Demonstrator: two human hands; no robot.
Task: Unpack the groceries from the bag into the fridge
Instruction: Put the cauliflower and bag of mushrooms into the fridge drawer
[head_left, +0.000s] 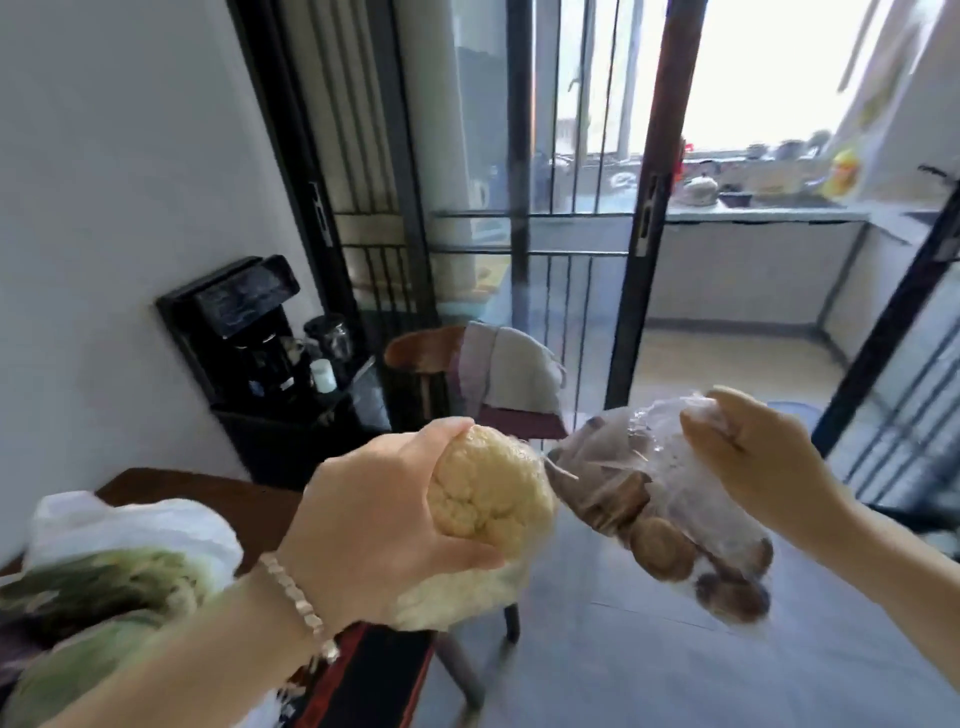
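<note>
My left hand (363, 525) grips a pale cauliflower (491, 493) wrapped in clear film, held up in front of me at centre. My right hand (753, 457) pinches the gathered top of a clear plastic bag of brown mushrooms (649, 514), which hangs to the right of the cauliflower. A white grocery bag (130, 525) with leafy greens (104, 597) lies on the dark wooden table (234, 493) at the lower left. No fridge is in view.
A black coffee machine (234, 322) stands on a dark cabinet by the left wall. A wooden chair (431, 353) with cloth draped over it is behind the cauliflower. Sliding glass doors (571, 208) lead to a kitchen counter (753, 208). Grey floor tiles spread below right.
</note>
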